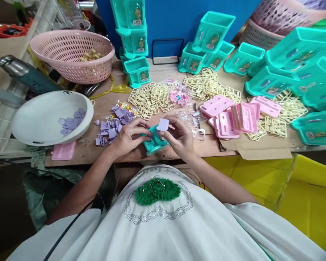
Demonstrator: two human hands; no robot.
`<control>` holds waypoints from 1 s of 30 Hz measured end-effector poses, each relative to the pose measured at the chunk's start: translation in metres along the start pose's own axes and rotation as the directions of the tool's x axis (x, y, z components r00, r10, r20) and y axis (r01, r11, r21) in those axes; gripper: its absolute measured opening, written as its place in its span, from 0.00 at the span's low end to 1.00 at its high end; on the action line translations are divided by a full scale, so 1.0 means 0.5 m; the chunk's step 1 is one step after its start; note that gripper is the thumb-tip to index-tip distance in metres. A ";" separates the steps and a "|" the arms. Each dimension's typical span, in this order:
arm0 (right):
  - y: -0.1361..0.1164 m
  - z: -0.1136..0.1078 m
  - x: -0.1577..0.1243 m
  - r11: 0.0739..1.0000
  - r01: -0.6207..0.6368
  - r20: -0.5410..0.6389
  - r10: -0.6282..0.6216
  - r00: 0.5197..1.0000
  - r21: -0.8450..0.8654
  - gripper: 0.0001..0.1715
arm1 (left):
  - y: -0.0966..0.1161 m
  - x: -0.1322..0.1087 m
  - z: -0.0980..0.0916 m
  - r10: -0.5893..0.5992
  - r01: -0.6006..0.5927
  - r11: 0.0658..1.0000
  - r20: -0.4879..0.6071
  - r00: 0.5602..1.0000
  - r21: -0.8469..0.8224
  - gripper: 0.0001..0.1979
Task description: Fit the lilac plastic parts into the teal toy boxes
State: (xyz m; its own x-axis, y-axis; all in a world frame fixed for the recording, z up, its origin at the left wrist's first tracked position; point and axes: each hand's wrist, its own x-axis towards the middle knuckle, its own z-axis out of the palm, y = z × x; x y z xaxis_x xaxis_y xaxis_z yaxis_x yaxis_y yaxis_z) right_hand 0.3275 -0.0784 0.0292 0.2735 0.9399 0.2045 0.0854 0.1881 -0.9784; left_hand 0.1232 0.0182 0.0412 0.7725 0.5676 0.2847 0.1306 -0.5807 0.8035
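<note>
A teal plastic toy housing point(154, 146) lies on the wooden table in front of me, near its front edge. My left hand point(130, 137) grips the left side of this housing with fingers bent over it. Between the thumb and fingers of my right hand point(180, 137) is a small flat purple plastic piece point(163, 125), held just above the housing's right end. Loose purple plastic parts point(112, 127) are heaped just left of my left hand. Small clear plastic parts point(197, 121) lie to the right of my right hand.
Cream part frames point(150, 99) spread behind my hands, with pink plastic panels point(224, 123) to the right. Teal housings point(136, 70) stand stacked at the back and right point(270, 81). On the left are a white bowl point(29, 119), a pink basket point(67, 65) and a flask point(24, 74).
</note>
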 end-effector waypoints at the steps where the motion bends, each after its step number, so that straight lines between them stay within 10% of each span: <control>1: 0.001 0.000 0.001 0.999 -0.028 -0.005 0.028 1.000 0.043 0.31 | 0.002 -0.006 0.004 -0.023 0.023 1.000 -0.011 1.000 -0.013 0.08; 6: 0.009 0.001 0.003 0.981 -0.081 -0.053 0.092 0.994 0.174 0.36 | 0.029 -0.059 0.061 -0.192 0.187 0.981 -0.293 0.936 -0.047 0.24; 11: 0.005 0.012 0.006 0.984 -0.103 -0.068 0.114 0.991 0.146 0.36 | 0.044 -0.073 0.096 -0.271 0.273 0.960 -0.457 0.847 -0.063 0.15; 30: -0.002 0.034 -0.013 0.999 -0.039 -0.086 0.036 0.996 -0.034 0.29 | 0.005 -0.049 0.024 -0.130 0.144 0.988 -0.216 0.968 0.049 0.12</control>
State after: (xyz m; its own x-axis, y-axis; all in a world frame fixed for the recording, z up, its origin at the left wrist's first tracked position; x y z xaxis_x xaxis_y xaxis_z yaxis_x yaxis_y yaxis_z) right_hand 0.3095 -0.0800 0.0284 0.3573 0.9182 0.1709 0.1071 0.1415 -0.9841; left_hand 0.1122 -0.0044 0.0300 0.5965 0.7509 0.2835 0.2709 -0.5209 0.8095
